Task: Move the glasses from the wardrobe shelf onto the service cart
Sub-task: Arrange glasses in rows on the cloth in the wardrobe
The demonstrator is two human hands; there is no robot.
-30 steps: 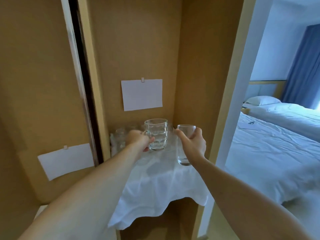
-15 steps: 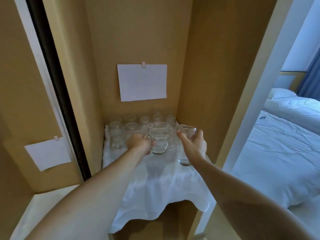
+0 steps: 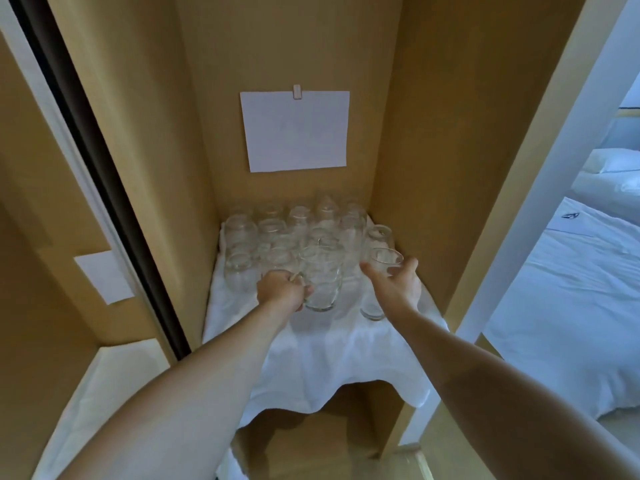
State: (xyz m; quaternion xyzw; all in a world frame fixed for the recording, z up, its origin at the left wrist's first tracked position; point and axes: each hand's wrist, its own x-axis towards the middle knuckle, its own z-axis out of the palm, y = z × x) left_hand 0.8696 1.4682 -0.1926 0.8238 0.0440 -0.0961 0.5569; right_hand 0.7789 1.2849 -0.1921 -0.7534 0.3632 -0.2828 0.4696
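No legible text on either blank white paper sheet (image 3: 295,130) or elsewhere.

Clear glasses (image 3: 294,230) stood on a white cloth (image 3: 322,355) in the tan wardrobe (image 3: 433,133); a blank white paper (image 3: 295,131) hung behind.

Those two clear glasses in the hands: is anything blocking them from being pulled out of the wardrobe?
Nothing visible does. The left hand grips the handled clear glass mug, the right hand the plain clear tumbler, both at the white cloth's front, other glasses behind.

Head camera looks forward and down, close into the wardrobe shelf (image 3: 311,358).
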